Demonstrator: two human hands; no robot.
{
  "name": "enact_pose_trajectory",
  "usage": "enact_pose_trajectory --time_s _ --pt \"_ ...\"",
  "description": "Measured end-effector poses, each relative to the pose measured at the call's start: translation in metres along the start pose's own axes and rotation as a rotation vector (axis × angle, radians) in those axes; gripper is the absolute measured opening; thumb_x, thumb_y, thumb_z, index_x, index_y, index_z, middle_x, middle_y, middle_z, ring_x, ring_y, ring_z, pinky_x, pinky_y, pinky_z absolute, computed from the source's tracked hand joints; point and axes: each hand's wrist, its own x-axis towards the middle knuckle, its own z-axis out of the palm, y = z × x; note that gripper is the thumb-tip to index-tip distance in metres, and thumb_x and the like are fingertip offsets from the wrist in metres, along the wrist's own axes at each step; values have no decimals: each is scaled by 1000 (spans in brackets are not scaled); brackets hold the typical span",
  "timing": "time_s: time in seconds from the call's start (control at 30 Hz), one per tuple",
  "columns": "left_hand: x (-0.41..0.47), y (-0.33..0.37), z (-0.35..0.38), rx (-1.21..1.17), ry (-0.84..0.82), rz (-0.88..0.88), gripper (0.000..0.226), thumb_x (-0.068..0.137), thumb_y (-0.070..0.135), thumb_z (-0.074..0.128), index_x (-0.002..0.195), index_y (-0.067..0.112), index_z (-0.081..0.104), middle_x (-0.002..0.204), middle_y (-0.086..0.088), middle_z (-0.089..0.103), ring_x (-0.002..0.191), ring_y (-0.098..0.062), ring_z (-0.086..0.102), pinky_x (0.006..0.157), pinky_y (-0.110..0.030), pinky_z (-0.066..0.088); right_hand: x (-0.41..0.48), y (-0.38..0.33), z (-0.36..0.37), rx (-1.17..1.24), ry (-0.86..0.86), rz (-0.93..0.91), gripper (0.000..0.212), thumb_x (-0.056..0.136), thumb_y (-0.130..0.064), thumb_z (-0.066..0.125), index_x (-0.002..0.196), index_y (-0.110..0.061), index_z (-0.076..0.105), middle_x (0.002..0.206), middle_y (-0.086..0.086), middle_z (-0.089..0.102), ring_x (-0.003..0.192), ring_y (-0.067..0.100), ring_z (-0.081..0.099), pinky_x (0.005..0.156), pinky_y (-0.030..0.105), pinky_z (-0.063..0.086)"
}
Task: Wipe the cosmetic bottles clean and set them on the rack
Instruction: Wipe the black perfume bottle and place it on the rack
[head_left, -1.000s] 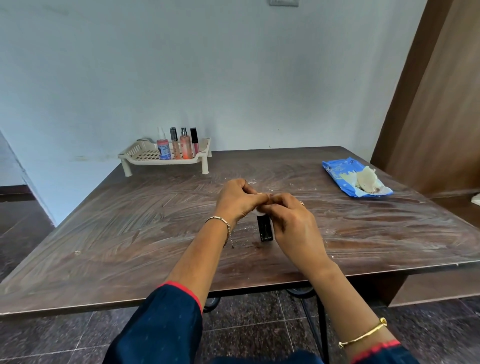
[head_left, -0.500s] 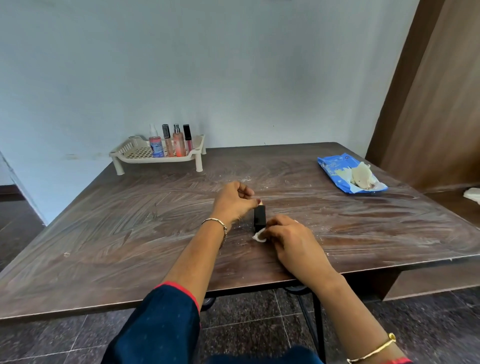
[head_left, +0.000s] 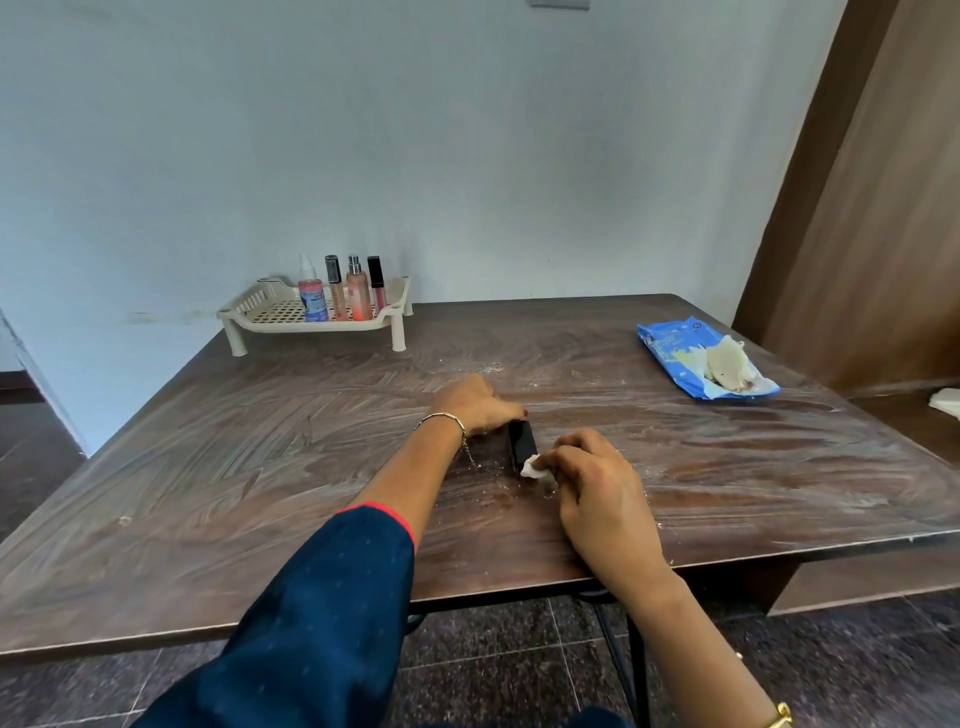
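**A:** Which step are we in?

**B:** The wiping. A small black bottle (head_left: 521, 441) is out on the wooden table (head_left: 260, 467), near the front edge and well apart from the rack (head_left: 260, 304). The left hand (head_left: 478, 405) has its far end, with fingers curled in and the thumb laid along the top. The right hand (head_left: 597, 478) pinches a scrap of white wipe (head_left: 532, 465) between thumb and fingertips and presses it to the near end of the bottle.

**A:** Is the bottle lying flat or propped up?

**B:** I can't say for sure. It looks tipped up off the table, but the angle is steep and the hands cover both ends.

**A:** And the rack?

**B:** It's at the back left against the wall. A row of four cosmetics (head_left: 358, 293) stands upright in its right half, and the left half is open grid. By my count this black one is the last on the table, so I'd judge the task close to done.

**A:** What does the next move call for?

**B:** I'd work the wipe along whichever faces haven't been covered, with the left hand turning the bottle. Then one hand has to carry it a long reach to the rack and stand it upright in the free part without knocking the row. If the scrap is spent, the blue wipe packet (head_left: 675, 348) sits to the right with a used wad (head_left: 727, 358) on top.
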Motion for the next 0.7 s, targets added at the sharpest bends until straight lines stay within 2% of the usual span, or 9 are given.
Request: enact_pose_trajectory --time_s 0.07,0.13,0.23,0.3,0.4,0.5,0.7 --pt "-3 1 -2 -76 -23 -12 38 75 36 70 54 18 45 54 1 46 58 -18 42 62 -28 35 1 4 1 33 52 38 24 78 7 63 85 -14 72 90 -5 59 80 12 60 69 30 51" --pt "-6 0 -4 -211 -31 -9 29 75 31 70 60 17 49 60 0 54 59 -16 47 59 -26 35 2 6 -2 104 111 107 28 79 8 64 84 -18 72 89 -8 59 81 6 60 73 26 52" --pt "-15 1 -9 -452 -66 -4 16 81 23 68 84 9 61 78 -5 70 61 -11 65 49 -18 38 8 4 -7 244 157 185 33 81 6 64 83 -27 70 91 -11 60 86 3 61 77 18 51" --pt "-23 2 -12 -575 -85 -3 22 82 21 69 97 5 65 80 -3 72 58 -7 67 55 -21 47 16 0 -6 269 148 148 33 82 5 64 86 -27 70 91 -11 60 87 3 61 75 16 51" --pt "-30 1 -15 -625 -97 23 23 81 19 71 98 4 67 76 -2 71 62 -9 66 65 -24 54 26 -9 -3 167 84 38 29 82 4 62 95 -20 73 92 -8 56 86 7 57 72 20 47" --pt "-35 -2 -16 -674 -109 66 26 80 17 74 99 2 67 75 -3 70 60 -8 66 56 -19 55 26 -15 0 -10 29 -63 29 81 3 63 101 -17 71 99 -2 58 88 16 57 72 22 44" --pt "-35 -3 -11 -664 -48 104 33 79 27 74 100 3 68 80 -3 67 70 -8 63 65 -20 56 10 -10 -6 -76 -72 -111 31 77 7 64 93 -19 72 100 -2 59 86 19 59 68 24 43"
